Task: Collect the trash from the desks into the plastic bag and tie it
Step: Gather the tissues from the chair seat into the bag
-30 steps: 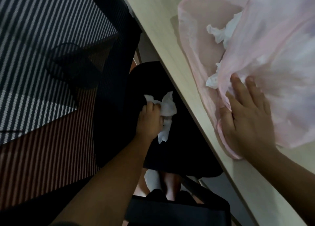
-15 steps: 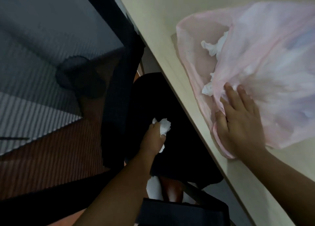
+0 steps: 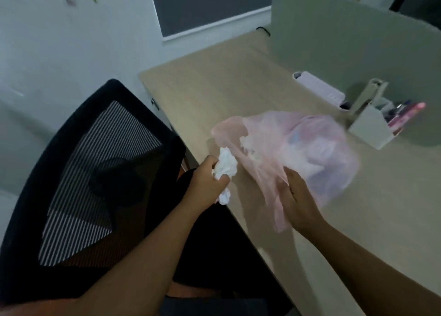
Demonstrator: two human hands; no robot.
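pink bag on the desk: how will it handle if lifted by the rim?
Probably floppy: the bag is thin, see-through film that sags around its contents. Likely light, since what shows inside looks like crumpled tissue. The mouth may collapse shut unless held; the right hand grips its edge while the left hand brings a tissue wad.

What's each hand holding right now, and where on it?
Left hand: crumpled white tissue, gripped around its middle. Right hand: pink plastic bag, held by its near edge beside the opening.
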